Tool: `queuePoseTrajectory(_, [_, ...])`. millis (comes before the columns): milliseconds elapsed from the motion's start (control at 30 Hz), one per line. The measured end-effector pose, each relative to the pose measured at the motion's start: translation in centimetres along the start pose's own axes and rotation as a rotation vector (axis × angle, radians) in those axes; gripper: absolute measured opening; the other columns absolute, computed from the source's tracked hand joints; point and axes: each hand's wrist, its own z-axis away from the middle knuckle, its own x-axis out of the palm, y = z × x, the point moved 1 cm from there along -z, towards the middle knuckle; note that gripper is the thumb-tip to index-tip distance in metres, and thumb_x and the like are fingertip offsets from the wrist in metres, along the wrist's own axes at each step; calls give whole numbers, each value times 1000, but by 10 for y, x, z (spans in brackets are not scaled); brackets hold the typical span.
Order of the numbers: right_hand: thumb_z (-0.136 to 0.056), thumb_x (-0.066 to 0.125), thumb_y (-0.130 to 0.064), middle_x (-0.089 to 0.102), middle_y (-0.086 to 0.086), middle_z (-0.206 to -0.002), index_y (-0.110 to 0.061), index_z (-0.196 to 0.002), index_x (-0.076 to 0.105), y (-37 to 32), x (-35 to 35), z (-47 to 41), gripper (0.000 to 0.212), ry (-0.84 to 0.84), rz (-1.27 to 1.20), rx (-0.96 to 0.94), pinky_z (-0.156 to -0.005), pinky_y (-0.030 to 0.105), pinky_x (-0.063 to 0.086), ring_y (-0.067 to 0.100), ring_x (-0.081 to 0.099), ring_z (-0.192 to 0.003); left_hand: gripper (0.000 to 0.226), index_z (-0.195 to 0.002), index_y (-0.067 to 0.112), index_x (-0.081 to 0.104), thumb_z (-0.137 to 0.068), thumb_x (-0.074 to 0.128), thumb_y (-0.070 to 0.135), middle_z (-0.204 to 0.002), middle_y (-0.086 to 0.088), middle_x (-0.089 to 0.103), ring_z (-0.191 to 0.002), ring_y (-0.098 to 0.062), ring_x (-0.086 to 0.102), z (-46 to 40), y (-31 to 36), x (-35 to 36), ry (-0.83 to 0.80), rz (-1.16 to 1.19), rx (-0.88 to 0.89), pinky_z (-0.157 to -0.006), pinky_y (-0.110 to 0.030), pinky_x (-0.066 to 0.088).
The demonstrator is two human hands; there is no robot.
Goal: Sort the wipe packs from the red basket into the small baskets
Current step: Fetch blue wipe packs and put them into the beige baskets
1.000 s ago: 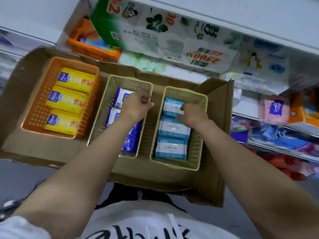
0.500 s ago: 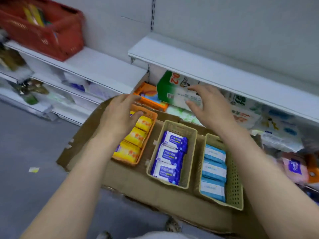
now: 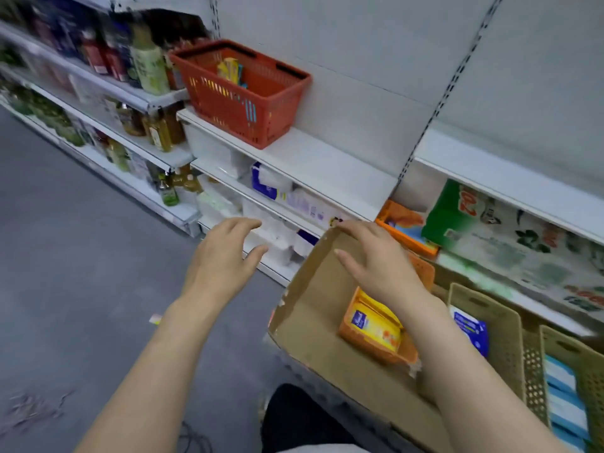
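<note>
Blurred bottles (image 3: 153, 122), perhaps oils, line shelves beside a green pack (image 3: 457, 217).

Two empty hands, left hand (image 3: 222, 256) and right hand (image 3: 379, 259), below red basket (image 3: 242, 93) on shelf (image 3: 310, 158).

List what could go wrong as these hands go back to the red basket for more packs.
1. The red basket sits on a shelf up and to the left, so the reach may be a stretch.
2. The right hand hovers at the cardboard box flap and could knock it.
3. Both hands are empty; the left hand hangs over the floor, where a fumbled pack might fall.
</note>
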Motion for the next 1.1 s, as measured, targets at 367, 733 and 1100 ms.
queuePoseTrajectory(367, [-94, 61, -36, 55, -4, -137, -26, -137, 53, -87, 79, -238, 45, 63, -128, -6, -102, 31, 39, 17, 49, -127, 41, -131, 25, 56, -93, 62, 37, -132, 4, 56, -121, -20, 53, -180, -168, -70, -61, -164, -32, -94, -39, 47])
queuePoseTrajectory(733, [-93, 64, -34, 57, -3, -134, -23, -135, 56, -131, 105, -449, 44, 94, -108, 77, -98, 23, 37, 15, 52, -122, 44, -130, 23, 58, -90, 68, 35, -132, 3, 56, -121, -19, 53, -399, -269, -92, -57, -85, 36, -95, -34, 43])
queuePoseTrajectory(1100, [-92, 65, -35, 59, 1, -131, -21, -130, 60, -109, 136, -624, 42, 174, -48, 386, -97, 27, 39, 18, 56, -118, 45, -128, 21, 60, -87, 71, 35, -131, -2, 57, -123, -22, 52, -641, -323, -51, -215, 15, 284, -101, -35, 42])
